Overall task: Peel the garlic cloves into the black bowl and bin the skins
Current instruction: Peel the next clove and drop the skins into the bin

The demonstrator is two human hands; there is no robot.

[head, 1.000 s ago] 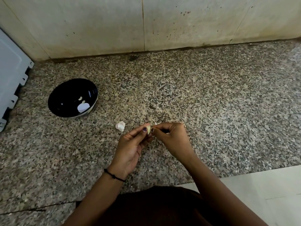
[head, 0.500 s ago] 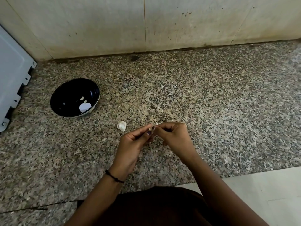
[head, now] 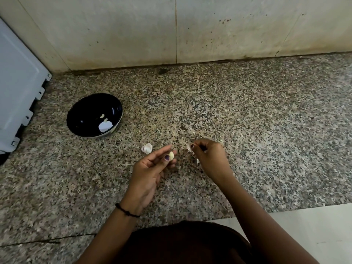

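Note:
My left hand [head: 150, 172] pinches a peeled pale-yellow garlic clove [head: 171, 155] between thumb and fingertips. A short gap to its right, my right hand [head: 210, 161] pinches thin whitish garlic skin [head: 189, 148], and another scrap of skin [head: 197, 161] shows under its palm. A small unpeeled piece of garlic [head: 146, 148] lies on the granite counter just left of my left fingertips. The black bowl [head: 83, 115] stands further left and back, with two peeled cloves [head: 103, 118] inside beside a bright reflection.
A white appliance panel [head: 17, 92] leans at the far left next to the bowl. A stained tiled wall [head: 171, 29] closes the back of the speckled counter [head: 266, 130]. The counter's front edge meets white floor [head: 304, 233] at lower right.
My hands, joined on the clove before, have drawn apart. The skin came away in my right hand and the bare clove stays in my left.

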